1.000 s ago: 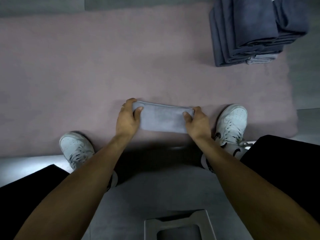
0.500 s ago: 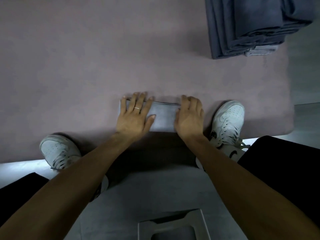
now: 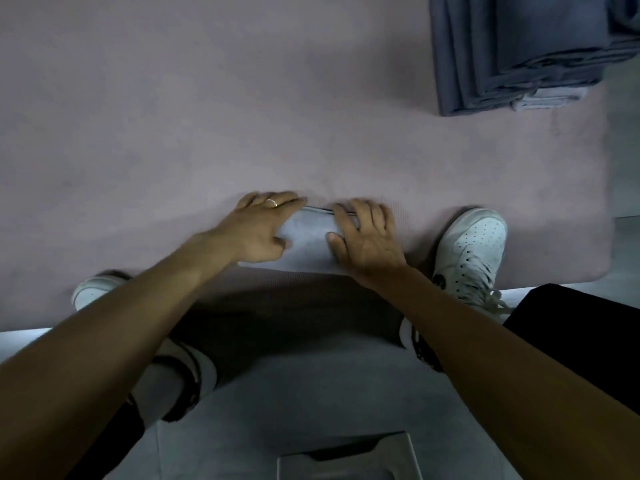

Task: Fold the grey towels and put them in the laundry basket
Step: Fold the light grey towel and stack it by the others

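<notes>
Head view: small folded grey towel point(image 3: 310, 242) lies on the pink mat point(image 3: 173, 116), centre of frame, between two white sneakers. Half a second ago both hands lay flat on it, pressing. Now the left hand point(image 3: 258, 230) curls round the towel's left end, thumb on top, fingers wrapped over the far edge. The right hand point(image 3: 367, 233) grips the right end the same way, thumb on the top face. The towel also looks narrower than a second ago, so folding seems finished. Judgement: pressing is over and this is the pick-up grasp. Laundry basket point(image 3: 349, 457) rim shows at bottom centre, near the person. Stack of darker grey towels point(image 3: 519, 53) sits upper right, still to do.
</notes>
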{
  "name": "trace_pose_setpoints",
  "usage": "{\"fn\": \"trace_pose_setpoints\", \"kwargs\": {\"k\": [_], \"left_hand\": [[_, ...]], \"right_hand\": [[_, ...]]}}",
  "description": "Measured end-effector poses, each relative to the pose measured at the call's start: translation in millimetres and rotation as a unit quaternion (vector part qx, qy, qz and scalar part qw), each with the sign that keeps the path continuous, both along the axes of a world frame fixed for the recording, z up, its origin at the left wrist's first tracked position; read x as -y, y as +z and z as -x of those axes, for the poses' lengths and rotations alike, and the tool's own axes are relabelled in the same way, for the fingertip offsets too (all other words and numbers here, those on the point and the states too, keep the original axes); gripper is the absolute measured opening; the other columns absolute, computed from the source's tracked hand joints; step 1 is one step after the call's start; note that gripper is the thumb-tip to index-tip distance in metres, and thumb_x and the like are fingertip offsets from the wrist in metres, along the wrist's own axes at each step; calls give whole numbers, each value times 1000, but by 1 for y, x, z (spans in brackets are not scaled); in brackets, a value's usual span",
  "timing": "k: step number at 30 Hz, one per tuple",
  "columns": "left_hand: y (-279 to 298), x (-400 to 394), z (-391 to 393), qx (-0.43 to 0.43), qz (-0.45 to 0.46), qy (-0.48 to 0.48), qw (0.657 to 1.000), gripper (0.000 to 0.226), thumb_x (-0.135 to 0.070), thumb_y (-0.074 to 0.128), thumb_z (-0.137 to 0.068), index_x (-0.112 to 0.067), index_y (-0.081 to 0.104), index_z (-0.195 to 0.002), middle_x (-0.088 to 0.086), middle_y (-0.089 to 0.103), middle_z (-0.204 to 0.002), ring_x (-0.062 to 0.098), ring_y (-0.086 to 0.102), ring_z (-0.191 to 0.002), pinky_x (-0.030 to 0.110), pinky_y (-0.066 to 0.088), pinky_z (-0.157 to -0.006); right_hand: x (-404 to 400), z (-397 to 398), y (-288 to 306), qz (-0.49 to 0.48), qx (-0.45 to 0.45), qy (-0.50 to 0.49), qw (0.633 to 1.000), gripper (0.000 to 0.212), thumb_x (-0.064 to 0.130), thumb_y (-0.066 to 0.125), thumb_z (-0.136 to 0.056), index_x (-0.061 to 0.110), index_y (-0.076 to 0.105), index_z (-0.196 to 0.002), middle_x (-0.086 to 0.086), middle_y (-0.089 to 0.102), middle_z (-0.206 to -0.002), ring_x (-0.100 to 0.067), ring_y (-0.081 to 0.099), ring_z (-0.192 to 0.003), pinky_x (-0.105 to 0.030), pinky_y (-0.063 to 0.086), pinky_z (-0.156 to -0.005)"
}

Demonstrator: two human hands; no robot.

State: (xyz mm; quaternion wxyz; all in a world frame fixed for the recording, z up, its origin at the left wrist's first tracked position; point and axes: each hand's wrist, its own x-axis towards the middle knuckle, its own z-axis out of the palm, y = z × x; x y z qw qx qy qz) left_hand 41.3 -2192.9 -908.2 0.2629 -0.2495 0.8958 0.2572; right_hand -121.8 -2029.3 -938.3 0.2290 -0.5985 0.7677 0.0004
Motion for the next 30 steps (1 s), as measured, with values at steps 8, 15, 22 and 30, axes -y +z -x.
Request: {"fn": "trace_pose_setpoints", "kwargs": {"k": [8, 15, 22, 30], "left_hand": [[14, 2, 41, 57, 25, -35, 997, 57, -28, 67, -76, -18, 45, -128, 9, 49, -127, 28, 48, -116, 37, 41, -90], [14, -20, 32, 91, 62, -14, 994, 66, -35, 66, -76, -24, 40, -136, 11, 38, -131, 31, 45, -121, 43, 35, -103], [25, -34, 23, 77, 86, -32, 993, 63, -32, 63, -77, -18, 39, -133, 10, 49, -131, 29, 43, -125, 41, 29, -106], [43, -54, -3, 81, 102, -12, 991, 64, -35, 68, -76, -18, 43, -132, 9, 50, -126, 27, 50, -115, 37, 39, -96]], "right_hand": [[45, 22, 36, -174, 89, 30, 980, 60, 39, 55, -93, 13, 35, -143, -11, 35, -144, -30, 35, -132, -42, 31, -110], [52, 18, 37, -227, 90, 7, 970, 60, 39, 61, -90, 8, 42, -138, -17, 36, -140, -34, 36, -128, -45, 37, -106], [15, 6, 41, -102, 101, -8, 990, 46, 32, 59, -90, 10, 44, -128, -11, 51, -129, -27, 48, -115, -37, 38, -98], [1, -2, 54, -108, 69, 47, 991, 59, 33, 64, -85, 15, 41, -137, -11, 44, -134, -27, 43, -120, -36, 35, -102]]}}
